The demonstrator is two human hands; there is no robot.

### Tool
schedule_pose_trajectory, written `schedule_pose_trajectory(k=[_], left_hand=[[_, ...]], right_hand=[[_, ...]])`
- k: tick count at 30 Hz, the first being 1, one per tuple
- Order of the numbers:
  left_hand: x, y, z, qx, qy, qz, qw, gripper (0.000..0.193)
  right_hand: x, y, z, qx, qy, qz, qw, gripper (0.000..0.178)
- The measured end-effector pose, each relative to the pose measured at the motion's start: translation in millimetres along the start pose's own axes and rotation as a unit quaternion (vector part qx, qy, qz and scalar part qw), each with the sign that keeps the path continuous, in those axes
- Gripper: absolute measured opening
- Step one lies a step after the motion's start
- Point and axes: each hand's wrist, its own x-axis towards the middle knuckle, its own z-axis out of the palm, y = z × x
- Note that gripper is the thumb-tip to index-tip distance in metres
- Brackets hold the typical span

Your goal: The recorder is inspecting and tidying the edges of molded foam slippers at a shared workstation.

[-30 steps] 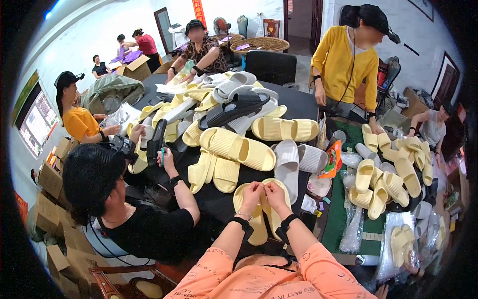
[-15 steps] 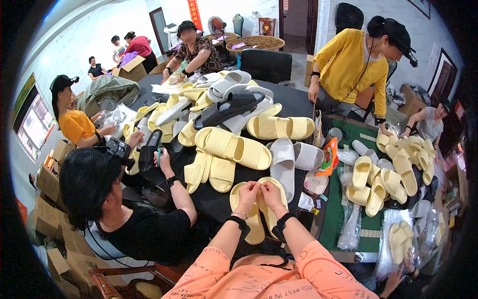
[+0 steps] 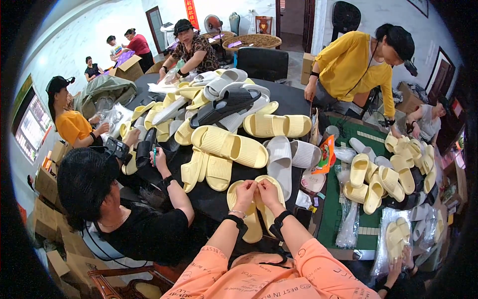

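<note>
Print was clearest on the wearer's peach shirt [image 3: 271, 281]: dark Latin lettering, some in capitals and some in script, ran in scattered lines across the chest and around both sleeves. On the far wall, a tall red banner [image 3: 191, 15] carried a column of large, light-coloured characters. At the right edge of the dark table [image 3: 293, 99], an orange packet [image 3: 326, 155] bore coloured printing too small to make out. Just beside it, along that same edge, a pale dish [image 3: 312, 183] showed faint, unreadable marks. Brown cartons [image 3: 46, 222] on the left had blurred print.
</note>
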Motion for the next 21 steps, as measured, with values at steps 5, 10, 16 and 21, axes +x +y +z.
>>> schedule_pose_trajectory(k=[5,10,16,21], left_hand=[[0,-2,1,-0.031,0.005,0.009,0.999,0.015],[0,-5,2,-0.044,0.010,0.017,0.999,0.015],[0,-4,1,-0.067,0.018,-0.001,0.998,0.013],[1,-3,0,-0.061,0.035,-0.033,0.997,0.013]], right_hand=[[0,-3,3,-0.006,0.004,0.012,1.000,0.011],[-1,-10,2,-0.019,-0.002,0.004,1.000,0.011],[-1,-14,-2,-0.031,-0.003,-0.002,1.000,0.012],[-1,-14,-3,-0.034,0.001,-0.018,0.999,0.011]])
